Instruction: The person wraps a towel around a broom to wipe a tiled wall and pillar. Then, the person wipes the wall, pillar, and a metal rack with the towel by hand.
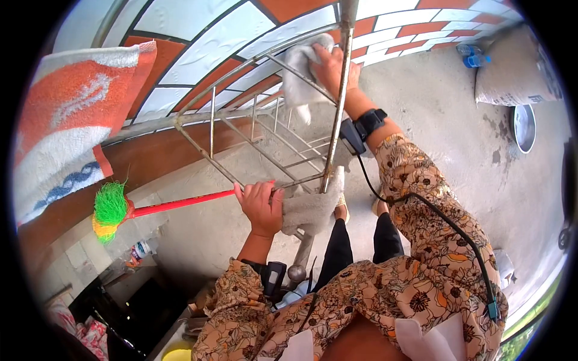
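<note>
A metal rack [212, 123] of thin, rust-specked rods stands in front of me, close to the wall. My right hand [338, 71] is closed on a pale grey cloth [299, 81] at the rack's far upper part, pressing it around the bars. Nearer to me, my left hand [260, 207] has its fingers wrapped over the rack's lower rail. Beside its thumb, a second grey cloth [313, 209] drapes over the near corner; whether the left hand also touches it, I cannot tell.
An orange and white towel [78, 114] hangs at left. A broom [112, 207] with green bristles and a red handle lies below it. A metal basin [525, 128], a sack [515, 72] and a blue-tinted bottle [472, 57] are at right. A cable runs along my right sleeve.
</note>
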Demonstrator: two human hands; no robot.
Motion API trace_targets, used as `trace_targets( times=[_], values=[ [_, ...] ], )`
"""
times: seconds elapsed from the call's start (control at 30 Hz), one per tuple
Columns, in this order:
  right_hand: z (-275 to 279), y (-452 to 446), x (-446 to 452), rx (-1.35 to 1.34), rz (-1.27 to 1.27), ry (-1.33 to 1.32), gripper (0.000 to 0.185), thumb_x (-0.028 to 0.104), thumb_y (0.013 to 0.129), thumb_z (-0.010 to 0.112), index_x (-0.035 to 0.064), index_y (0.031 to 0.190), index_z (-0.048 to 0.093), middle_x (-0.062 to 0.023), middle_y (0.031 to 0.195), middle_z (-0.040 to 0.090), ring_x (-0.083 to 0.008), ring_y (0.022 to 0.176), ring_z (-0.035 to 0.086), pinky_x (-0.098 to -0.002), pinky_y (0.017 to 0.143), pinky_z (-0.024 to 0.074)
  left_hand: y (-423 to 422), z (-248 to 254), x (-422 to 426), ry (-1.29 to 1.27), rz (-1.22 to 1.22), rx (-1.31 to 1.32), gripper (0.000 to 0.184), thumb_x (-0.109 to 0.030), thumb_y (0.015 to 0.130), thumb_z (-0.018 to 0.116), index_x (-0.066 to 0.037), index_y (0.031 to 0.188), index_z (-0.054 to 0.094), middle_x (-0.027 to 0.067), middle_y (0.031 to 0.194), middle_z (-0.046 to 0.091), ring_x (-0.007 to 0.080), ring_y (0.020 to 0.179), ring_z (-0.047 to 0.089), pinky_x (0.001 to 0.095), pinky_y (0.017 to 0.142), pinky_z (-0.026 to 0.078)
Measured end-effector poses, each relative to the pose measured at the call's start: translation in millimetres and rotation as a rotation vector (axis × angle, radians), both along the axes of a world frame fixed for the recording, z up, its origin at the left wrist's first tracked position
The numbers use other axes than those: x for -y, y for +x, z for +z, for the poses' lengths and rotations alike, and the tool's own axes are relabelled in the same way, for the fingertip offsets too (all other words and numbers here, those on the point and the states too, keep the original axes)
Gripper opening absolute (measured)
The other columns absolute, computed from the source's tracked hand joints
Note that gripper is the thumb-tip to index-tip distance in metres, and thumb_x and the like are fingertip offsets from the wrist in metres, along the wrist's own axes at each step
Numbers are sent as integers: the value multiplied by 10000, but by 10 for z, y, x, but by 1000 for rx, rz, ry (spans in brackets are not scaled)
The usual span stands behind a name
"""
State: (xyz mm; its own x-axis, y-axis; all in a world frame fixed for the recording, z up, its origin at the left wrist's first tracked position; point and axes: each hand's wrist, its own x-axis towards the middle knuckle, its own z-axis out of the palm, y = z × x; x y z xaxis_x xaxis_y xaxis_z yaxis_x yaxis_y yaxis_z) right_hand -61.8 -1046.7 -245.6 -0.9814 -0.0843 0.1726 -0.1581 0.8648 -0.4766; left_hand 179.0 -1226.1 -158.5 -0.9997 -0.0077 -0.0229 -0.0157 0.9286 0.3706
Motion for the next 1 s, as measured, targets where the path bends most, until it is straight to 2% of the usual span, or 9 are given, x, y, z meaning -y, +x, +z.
trace_targets(
  times=[0.13, 0.4, 0.5, 0.53, 0.63, 0.73, 0.77, 0.9, 1.0],
  values=[
    [-493, -154, 174, 384, 112, 142, 355, 381, 804, 501, 114, 1036, 528, -131, 917, 617, -275, 893, 593, -407, 686, 470, 14, -6, 19, 55, 10, -27, 195, -268, 778, 539, -81, 732, 513, 47, 711, 513, 251, 748, 459, 519, 975, 140],
    [-535, -86, -31, 317, 281, 26, 403, 398, 774, 529, 167, 1102, 494, -162, 962, 601, -293, 895, 587, -405, 729, 459, -45, 25, -33, 71, 20, 29, 241, -307, 788, 532, -81, 705, 527, 48, 741, 519, 260, 770, 456, 504, 975, 142],
    [-275, 200, -276, 354, 50, -37, 487, 360, 735, 601, 182, 1156, 433, -168, 987, 536, -339, 869, 570, -419, 691, 454, 61, -3, 12, 58, 36, 27, 372, -313, 777, 561, -51, 1032, 494, 149, 1144, 448, 296, 1085, 393, 504, 990, 136],
    [-190, 268, -380, 380, -55, -55, 528, 374, 725, 618, 169, 1168, 418, -161, 993, 530, -348, 864, 568, -408, 679, 458, 54, 33, -31, 62, 33, 25, 372, -313, 777, 561, -51, 1032, 494, 149, 1144, 448, 296, 1085, 393, 504, 990, 136],
    [-495, 446, -545, 624, -327, -228, 654, 378, 669, 680, -18, 1131, 437, -184, 990, 560, -306, 880, 588, -388, 723, 469, 26, 137, -239, 132, 325, -139, 754, -256, 711, 671, 13, 1268, 241, 261, 1345, 165, 348, 1235, 212, 445, 1014, 149],
    [-1074, 468, -613, 915, -116, -1004, 631, 372, 685, 686, -133, 1022, 513, -188, 926, 607, -263, 780, 619, -347, 646, 497, 257, -179, -184, 216, 656, -24, 740, -248, 738, 664, 17, 1279, 234, 240, 1291, 291, 302, 1178, 330, 393, 989, 240],
    [-1041, 446, -722, 1060, -146, -960, 553, 320, 678, 695, -130, 965, 550, -155, 864, 614, -237, 701, 618, -328, 593, 501, 257, -135, -179, 763, 792, 134, 626, -206, 746, 669, 16, 1205, 306, 169, 1100, 462, 219, 1010, 476, 327, 866, 374],
    [-1129, 603, -841, 1048, 29, -924, 457, 254, 682, 682, -90, 962, 573, -156, 880, 615, -231, 754, 616, -356, 643, 502, 313, -98, -56, 798, 740, 249, 313, -45, 744, 636, -60, 969, 419, -2, 798, 464, 85, 722, 486, 219, 638, 421],
    [-1059, 1055, -982, 1196, -152, -1219, 432, 188, 690, 665, -60, 1026, 552, -145, 946, 606, -223, 819, 604, -351, 707, 493, 519, 31, -15, 725, 682, 295, 348, -65, 725, 661, -42, 958, 403, 15, 821, 440, 88, 701, 459, 225, 645, 412]
  ],
)
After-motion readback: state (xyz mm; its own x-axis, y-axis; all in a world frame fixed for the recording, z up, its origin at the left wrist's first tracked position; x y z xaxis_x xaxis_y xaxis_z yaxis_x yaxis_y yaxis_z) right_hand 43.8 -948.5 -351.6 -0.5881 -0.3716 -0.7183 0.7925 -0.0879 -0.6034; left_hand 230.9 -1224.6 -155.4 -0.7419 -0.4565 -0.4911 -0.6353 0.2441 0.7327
